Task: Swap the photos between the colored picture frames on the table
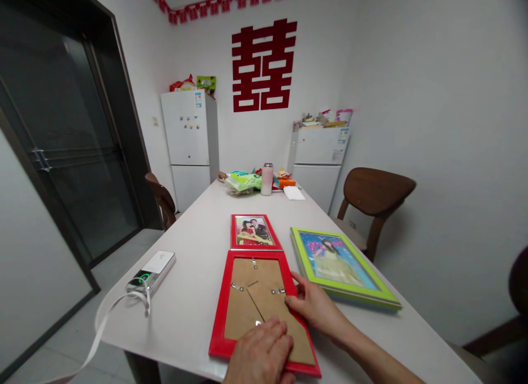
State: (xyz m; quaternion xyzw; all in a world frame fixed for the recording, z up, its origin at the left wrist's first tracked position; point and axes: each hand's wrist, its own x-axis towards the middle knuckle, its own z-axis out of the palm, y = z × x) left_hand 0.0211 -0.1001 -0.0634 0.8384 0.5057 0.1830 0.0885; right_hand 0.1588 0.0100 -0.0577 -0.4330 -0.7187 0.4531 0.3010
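Note:
A red picture frame (219,323) lies face down on the table, with its brown backing board (243,312) and small metal clips showing. My left hand (260,354) rests on the lower part of the board, fingers laid flat and close together. My right hand (311,302) holds the frame's right edge, thumb on top; its other fingers are partly hidden. Just beyond, touching or nearly touching the top edge, a smaller red picture frame (252,231) lies face up with a photo of two people. To the right sits a lime-green picture frame (338,260), photo side up.
On the white table (185,318), a silver device (153,271) with a white strap (101,329) lies at left. Toward the far end stand a pink bottle (267,179), green packages (243,182) and a white tissue (293,193). A brown chair (373,191) is at right.

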